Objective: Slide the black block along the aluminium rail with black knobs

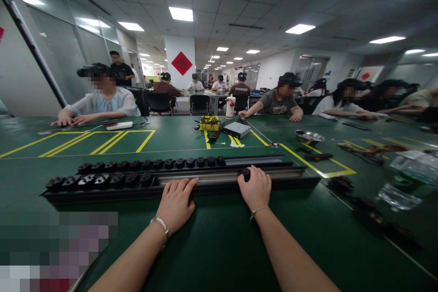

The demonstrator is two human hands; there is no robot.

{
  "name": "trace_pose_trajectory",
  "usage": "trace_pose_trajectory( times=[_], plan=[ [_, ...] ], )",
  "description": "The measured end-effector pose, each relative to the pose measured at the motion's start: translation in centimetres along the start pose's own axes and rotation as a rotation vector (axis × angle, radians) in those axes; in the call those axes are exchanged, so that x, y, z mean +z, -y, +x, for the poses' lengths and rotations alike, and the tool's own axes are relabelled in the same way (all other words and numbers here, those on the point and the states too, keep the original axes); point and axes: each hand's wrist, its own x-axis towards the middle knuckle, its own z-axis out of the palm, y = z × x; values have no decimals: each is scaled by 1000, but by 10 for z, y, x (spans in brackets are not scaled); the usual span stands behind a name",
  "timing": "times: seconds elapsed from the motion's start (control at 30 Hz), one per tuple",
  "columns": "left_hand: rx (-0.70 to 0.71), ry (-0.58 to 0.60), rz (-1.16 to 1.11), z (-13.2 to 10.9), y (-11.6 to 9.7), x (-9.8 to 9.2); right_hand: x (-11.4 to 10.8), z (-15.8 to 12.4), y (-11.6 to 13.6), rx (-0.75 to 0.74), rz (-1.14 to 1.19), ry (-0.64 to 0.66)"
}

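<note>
Two long black rails lie side by side across the green table. In the near rail [219, 187], a row of round black parts [117, 180] fills the left portion. The far rail [255, 160] carries a similar row [179, 163] up to about its middle. My left hand [177, 203] rests on the near rail's front edge, just right of its row, fingers apart and holding nothing. Over the right part of that rail, my right hand [255, 185] grips a small black part [246, 174] between thumb and fingers.
Beyond the rails are a yellow bundle with wires [209, 123], a grey box [236, 129] and a metal bowl [309, 137]. A plastic bottle [405, 178] and loose black parts [372, 216] lie at the right. Several people sit around the table.
</note>
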Motion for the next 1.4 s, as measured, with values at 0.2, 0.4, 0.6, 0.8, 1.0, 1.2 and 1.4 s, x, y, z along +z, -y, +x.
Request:
trace_pose_trajectory(
  times=[0.2,0.4,0.6,0.8,1.0,1.2,1.4],
  plan=[
    [12,-17,6,0,0,1,-1,0,1,9,3,8],
    [3,-10,-1,0,0,0,-1,-1,2,10,3,-7],
    [7,-19,10,-1,0,1,-3,0,2,16,12,-4],
    [8,-22,9,0,-1,0,-2,1,0,22,19,2],
    [17,-32,2,-1,0,1,-3,1,-1,28,13,5],
    [14,-21,3,0,1,1,-3,1,0,23,13,11],
    [11,-2,6,1,0,0,-5,3,0,44,1,19]
  ],
)
